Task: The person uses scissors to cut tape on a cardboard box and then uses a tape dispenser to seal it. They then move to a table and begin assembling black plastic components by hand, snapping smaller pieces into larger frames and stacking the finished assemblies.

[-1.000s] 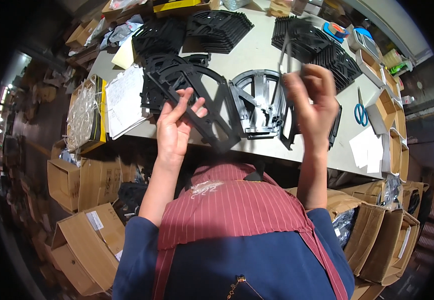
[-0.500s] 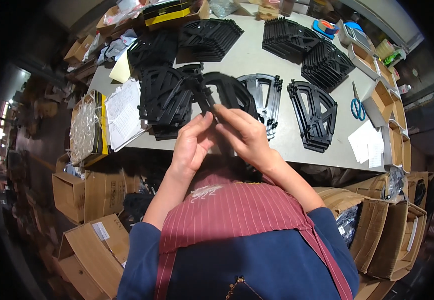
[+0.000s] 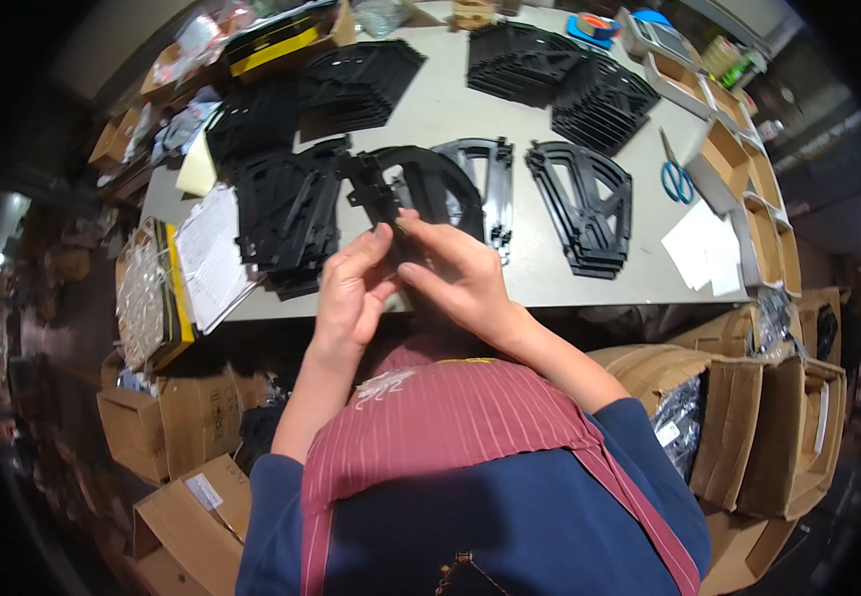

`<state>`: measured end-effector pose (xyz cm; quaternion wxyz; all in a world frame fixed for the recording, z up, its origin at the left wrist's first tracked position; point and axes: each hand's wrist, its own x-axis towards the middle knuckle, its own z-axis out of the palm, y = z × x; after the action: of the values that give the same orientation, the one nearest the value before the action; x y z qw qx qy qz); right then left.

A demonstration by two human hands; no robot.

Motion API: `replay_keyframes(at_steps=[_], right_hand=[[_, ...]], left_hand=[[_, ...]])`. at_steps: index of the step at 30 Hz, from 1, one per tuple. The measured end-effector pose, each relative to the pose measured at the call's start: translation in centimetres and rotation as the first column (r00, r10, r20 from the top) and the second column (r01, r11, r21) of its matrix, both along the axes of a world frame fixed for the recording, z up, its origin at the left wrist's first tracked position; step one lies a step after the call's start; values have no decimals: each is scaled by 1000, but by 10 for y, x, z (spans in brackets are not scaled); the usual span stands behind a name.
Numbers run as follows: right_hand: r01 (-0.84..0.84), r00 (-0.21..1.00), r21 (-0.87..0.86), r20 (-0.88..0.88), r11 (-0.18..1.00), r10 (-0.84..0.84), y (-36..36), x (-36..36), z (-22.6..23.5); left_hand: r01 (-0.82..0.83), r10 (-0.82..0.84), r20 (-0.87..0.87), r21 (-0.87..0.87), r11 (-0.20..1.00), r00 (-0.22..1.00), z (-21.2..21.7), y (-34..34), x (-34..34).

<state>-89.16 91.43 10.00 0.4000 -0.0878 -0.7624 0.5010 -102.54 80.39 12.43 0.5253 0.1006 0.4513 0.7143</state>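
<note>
Both hands meet over the near edge of the grey table and hold one black plastic fan-shaped frame tilted up between them. My left hand pinches its lower left part with raised fingers. My right hand grips its lower edge from the right, thumb and forefinger at the frame's corner. Behind the frame lies another black frame flat on the table. A pile of the same frames sits just left of the hands, and one more stack lies to the right.
Fanned stacks of black frames cover the far half of the table. Blue scissors and white paper sheets lie at the right, open cardboard bins along the right edge. Papers and cardboard boxes stand at the left.
A second ago the hands were apart, the right one raised high; they have come together on the black frame and now hold it closer to my body.
</note>
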Motion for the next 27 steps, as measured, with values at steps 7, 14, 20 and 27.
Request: replay_keyframes(at_steps=[7, 14, 20, 27], right_hand=[[-183, 978, -661, -199, 728, 66, 32, 24, 28], [419, 897, -317, -4, 851, -443, 136, 98, 52], [503, 433, 677, 342, 538, -834, 227, 91, -62], [226, 412, 874, 315, 431, -855, 203, 74, -126]], left_hand=[[-85, 111, -266, 108, 991, 958, 8, 15, 13], [-205, 215, -164, 80, 976, 963, -3, -18, -42], [-255, 267, -118, 109, 961, 956, -7, -15, -47], [-191, 203, -159, 90, 977, 966, -7, -8, -43]])
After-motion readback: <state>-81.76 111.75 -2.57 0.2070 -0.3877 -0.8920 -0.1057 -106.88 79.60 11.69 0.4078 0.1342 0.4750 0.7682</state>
